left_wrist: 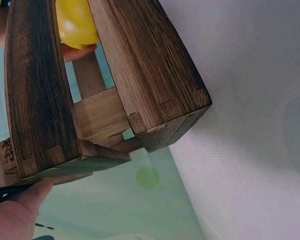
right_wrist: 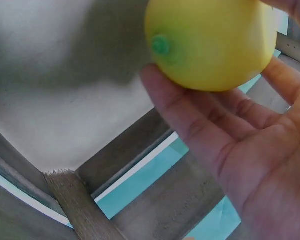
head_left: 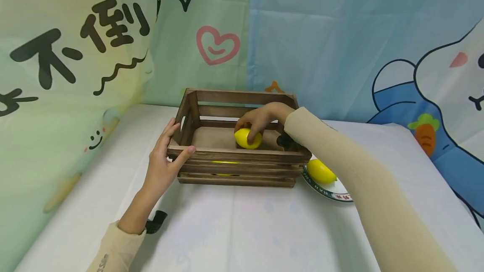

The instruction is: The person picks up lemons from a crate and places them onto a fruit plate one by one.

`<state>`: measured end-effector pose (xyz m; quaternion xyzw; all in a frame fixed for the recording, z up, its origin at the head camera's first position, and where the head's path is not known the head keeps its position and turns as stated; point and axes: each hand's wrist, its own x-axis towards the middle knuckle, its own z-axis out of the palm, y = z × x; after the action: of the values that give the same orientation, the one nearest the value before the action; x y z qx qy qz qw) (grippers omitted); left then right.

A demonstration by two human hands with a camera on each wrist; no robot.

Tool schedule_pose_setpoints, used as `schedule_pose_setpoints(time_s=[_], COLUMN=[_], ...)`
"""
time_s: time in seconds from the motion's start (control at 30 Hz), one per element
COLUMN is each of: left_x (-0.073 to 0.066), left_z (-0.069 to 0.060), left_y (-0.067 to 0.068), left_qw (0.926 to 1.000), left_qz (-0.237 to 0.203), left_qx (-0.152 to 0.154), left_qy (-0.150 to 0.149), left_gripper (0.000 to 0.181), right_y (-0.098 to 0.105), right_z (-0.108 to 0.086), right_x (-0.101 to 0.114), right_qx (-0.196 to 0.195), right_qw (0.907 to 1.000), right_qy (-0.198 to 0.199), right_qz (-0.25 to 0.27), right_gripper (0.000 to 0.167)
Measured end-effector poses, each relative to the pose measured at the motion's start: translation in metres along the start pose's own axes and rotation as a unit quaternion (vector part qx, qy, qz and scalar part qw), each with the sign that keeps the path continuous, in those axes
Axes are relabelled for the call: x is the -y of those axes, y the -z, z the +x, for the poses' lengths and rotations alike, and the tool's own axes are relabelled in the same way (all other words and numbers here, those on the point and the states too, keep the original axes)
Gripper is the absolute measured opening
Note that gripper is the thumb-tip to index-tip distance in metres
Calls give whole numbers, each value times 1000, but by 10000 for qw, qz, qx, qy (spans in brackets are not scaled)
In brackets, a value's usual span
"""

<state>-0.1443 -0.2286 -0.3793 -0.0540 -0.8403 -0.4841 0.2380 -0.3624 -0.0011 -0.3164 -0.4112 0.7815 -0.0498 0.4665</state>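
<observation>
"What's in the crate, seen from the head camera?"

"A yellow lemon (head_left: 242,140), pinched between the fingers and thumb of the right hand (head_left: 261,120), inside the wooden crate (head_left: 236,154). Some yellow also shows through the front slats (head_left: 264,169); I can't tell what shape it belongs to."

"And the other hand?"

"The left hand (head_left: 163,160), well apart from the right, has its fingers laid along the crate's left end and its thumb over the front corner. A second lemon (head_left: 320,171) lies on a plate (head_left: 336,196) with a lettered rim, just beside the crate's right end, the plate partly hidden by a beige sleeve (head_left: 355,167)."

"How much room is there?"

"The crate's top is open. White cloth (head_left: 242,226) spreads in front of it; a printed backdrop (head_left: 310,53) hangs close behind."

"Left wrist camera?"

"Brown boards, streaky grain, squared ends, open gaps between. The lemon shows glossy through one gap, a finger under it. The left thumb touches the crate's edge."

"And the right wrist camera?"

"There the lemon is rounded and smooth, with a green nub (right_wrist: 160,45) at one end. Fingers press along its side. Past them lies the crate's pale floor (right_wrist: 107,112), shadowed in part, and a rough-topped corner post (right_wrist: 77,200) against the slatted walls."
</observation>
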Motion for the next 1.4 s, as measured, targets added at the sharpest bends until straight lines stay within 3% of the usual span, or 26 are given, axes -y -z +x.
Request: schedule_pose_setpoints(time_s=[0.4, 0.83, 1.4], left_x=[1, 1, 1], left_z=[0, 0, 1], left_y=[0, -1, 0], left_qw=[9999, 9999, 10000], left_qz=[102, 55, 58], left_qx=[-30, -35, -2], left_qy=[-40, -77, -23], left_gripper=[70, 67, 69], right_y=[6, 6, 11], right_z=[-5, -9, -41], right_x=[6, 28, 38], right_qx=[-419, -364, -774], right_qw=[9987, 9991, 9928], right_qy=[230, 210, 890], right_qz=[167, 46, 191], right_gripper=[68, 67, 66])
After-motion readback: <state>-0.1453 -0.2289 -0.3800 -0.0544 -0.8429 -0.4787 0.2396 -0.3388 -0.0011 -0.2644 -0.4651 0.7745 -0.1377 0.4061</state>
